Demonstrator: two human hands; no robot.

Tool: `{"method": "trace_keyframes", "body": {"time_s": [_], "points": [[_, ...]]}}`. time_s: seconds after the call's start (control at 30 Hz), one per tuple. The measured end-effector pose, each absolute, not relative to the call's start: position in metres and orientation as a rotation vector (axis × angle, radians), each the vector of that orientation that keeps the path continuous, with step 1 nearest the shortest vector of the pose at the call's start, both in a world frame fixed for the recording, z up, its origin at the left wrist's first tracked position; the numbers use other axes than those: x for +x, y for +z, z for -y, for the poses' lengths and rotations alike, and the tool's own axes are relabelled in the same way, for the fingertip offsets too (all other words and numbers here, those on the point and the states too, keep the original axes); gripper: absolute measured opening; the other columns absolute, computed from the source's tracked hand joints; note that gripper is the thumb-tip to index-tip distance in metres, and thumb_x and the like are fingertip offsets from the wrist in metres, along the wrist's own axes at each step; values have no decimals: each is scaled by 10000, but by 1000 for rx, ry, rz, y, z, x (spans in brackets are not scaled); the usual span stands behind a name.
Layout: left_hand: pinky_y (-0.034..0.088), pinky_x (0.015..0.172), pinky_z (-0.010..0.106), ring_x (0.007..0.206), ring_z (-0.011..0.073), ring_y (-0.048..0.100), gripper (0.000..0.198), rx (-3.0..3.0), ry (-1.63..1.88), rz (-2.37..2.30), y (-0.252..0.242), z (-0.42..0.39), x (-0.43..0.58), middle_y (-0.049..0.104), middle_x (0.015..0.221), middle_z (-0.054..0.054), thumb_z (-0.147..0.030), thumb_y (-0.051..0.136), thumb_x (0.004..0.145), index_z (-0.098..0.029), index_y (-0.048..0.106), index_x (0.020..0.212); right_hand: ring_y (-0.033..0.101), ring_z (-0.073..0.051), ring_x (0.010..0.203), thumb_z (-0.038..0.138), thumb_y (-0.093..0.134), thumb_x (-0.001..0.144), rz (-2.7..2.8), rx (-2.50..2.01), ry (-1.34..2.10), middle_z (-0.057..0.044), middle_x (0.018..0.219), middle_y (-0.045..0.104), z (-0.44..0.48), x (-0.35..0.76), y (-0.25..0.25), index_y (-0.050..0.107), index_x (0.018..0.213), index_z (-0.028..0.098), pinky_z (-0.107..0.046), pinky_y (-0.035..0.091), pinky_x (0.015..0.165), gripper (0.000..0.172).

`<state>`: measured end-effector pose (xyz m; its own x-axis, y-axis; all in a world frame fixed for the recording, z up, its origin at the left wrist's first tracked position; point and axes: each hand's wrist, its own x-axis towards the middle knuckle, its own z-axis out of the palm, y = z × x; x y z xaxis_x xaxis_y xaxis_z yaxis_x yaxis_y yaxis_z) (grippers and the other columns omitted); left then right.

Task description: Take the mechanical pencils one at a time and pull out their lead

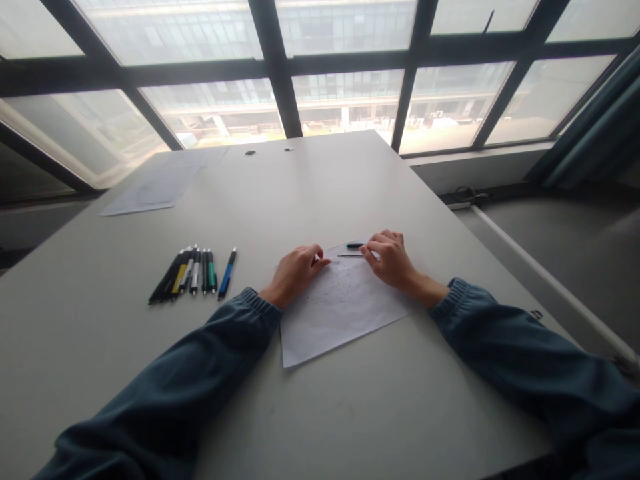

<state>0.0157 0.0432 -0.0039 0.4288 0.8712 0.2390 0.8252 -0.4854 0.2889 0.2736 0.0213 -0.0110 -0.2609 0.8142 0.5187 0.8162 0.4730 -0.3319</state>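
Fingers (319, 251) of the left hand (296, 272): thumb and forefinger drawn close together above the sheet, the rest curled; I cannot tell whether anything small is pinched there.
Fingers (369, 256) of the right hand (393, 260): bent, thumb and forefinger at one end of a thin rod; whether they grip it I cannot tell.
Window (345, 27): dark-framed panes, well beyond the fingertips, a building showing through.
Table (345, 187): white, under both hands and reaching away from them toward the glass.
Curtain (590, 127): blue-green, far off to the right of the right fingers.
Sleeves (185, 367): dark blue with gathered cuffs, behind the fingers at each wrist.
Loose papers (153, 187): lying flat, well ahead and to the left of the left fingers.
Sheet (325, 333): white, faintly marked, below the fingers and spreading back toward the body.
Pen cluster (195, 272): black, yellow, white and green pens side by side, left of the left hand.
Blue pen (228, 272): apart from that cluster, closer to the left fingers.
Dark piece (355, 246): short, just beyond the right fingertips.
Thin rod (349, 255): between the two hands, over the sheet, its right end meeting the right fingertips.
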Motion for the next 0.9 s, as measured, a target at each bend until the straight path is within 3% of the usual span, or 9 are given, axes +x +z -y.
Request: {"method": "trace_keyframes", "body": {"time_s": [0.3,0.53,0.73,0.9], "points": [[414,702,289,813,218,668,495,2437,720,-1678,-1,-39,16,734,892,68,-487,261,1066,-232,683,1089,551,-208,918,307,512,1013,1988,-1331,1,-38,844,692,-22,275,-10,632,711,197,-397,309,919,343],[433,695,280,729,175,627,378,2311,1116,-1558,1,-41,17,690,806,39,-397,370,1051,-198,690,1088,566,-216,950,344,441,1034,1864,-1327,23,-60,885,694,-17,275,-2,655,749,208,-386,343,927,382],[467,756,295,743,169,601,251,2368,1205,-1470,-2,-42,18,651,783,23,-271,458,1000,-200,688,1069,598,-227,968,262,357,1044,1701,-1298,37,-72,949,709,-17,275,0,642,1136,196,-370,377,927,307],[487,852,333,863,189,602,178,2506,1152,-1337,-2,-44,17,686,874,39,-270,545,977,-199,707,958,606,-219,938,216,370,1033,1694,-1257,41,-62,913,701,-20,277,-4,639,1086,190,-355,384,914,275]]}}
